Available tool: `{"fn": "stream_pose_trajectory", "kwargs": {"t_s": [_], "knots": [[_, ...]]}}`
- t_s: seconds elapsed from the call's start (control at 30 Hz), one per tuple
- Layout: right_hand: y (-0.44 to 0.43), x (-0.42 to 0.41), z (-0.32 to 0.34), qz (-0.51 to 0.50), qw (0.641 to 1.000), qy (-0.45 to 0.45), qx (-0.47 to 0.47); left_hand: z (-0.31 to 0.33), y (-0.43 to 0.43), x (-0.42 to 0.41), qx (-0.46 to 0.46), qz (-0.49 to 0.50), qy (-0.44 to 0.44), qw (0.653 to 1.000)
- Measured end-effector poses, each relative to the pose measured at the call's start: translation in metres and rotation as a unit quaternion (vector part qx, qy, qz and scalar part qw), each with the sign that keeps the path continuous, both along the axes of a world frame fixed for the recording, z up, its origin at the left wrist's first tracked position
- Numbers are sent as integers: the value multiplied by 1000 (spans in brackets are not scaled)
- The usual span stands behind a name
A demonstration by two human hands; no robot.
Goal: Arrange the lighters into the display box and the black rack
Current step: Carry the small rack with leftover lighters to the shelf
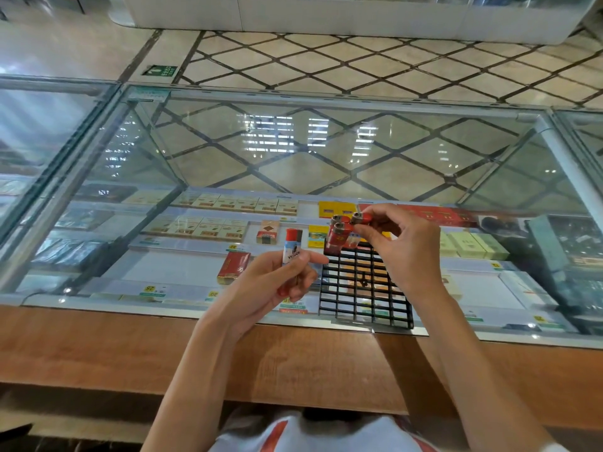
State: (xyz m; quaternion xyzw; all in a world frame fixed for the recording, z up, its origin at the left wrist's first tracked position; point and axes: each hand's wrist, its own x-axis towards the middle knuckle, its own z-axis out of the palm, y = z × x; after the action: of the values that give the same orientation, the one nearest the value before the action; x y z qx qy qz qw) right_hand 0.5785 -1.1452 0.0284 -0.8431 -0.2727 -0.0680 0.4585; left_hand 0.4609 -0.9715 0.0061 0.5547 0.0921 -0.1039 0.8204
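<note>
Glass counter (293, 151) holds the black rack (365, 295); left hand (270, 282) fingers grip one upright lighter (292, 247), right hand (401, 252) fingers pinch several red lighters (341, 238) above the rack's far edge.

The single camera sits at the person's head and looks forward and steeply down over a glass display counter (293, 151) that fills the middle of the frame. The left hand (277, 282) and right hand (401, 252) are close to the lens at centre, forearms entering from the lower edge beside a white shirt (326, 435) at bottom centre. The counter's wooden edge (98, 347) crosses the lower third; tiled floor (359, 60) lies farther off across the top. The wide lens bows straight frames near the sides.
</note>
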Motion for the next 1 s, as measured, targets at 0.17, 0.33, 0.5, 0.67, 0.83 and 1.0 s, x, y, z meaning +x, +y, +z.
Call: {"fn": "stream_pose_trajectory", "kwargs": {"t_s": [0.17, 0.33, 0.5, 0.67, 0.83, 1.0], "knots": [[0, 1, -1, -11, 1000, 1, 5, -3, 0, -1, -32, -10, -8, 999], [2, -4, -4, -28, 999, -26, 2, -4, 0, -3, -39, -15, -9, 999], [0, -4, -9, -53, 998, 1, 14, -7, 0, -4, -49, -20, -8, 999], [4, -6, -8, -11, 1000, -9, -16, -6, -4, -3, -95, -34, -7, 995], [-1, -4, -12, -43, 998, 54, -15, 1, -9, -5, -126, -63, -23, 990], [-13, -25, -2, -93, 995, 10, 34, 10, -18, -7, -102, -98, -26, 990]]}}
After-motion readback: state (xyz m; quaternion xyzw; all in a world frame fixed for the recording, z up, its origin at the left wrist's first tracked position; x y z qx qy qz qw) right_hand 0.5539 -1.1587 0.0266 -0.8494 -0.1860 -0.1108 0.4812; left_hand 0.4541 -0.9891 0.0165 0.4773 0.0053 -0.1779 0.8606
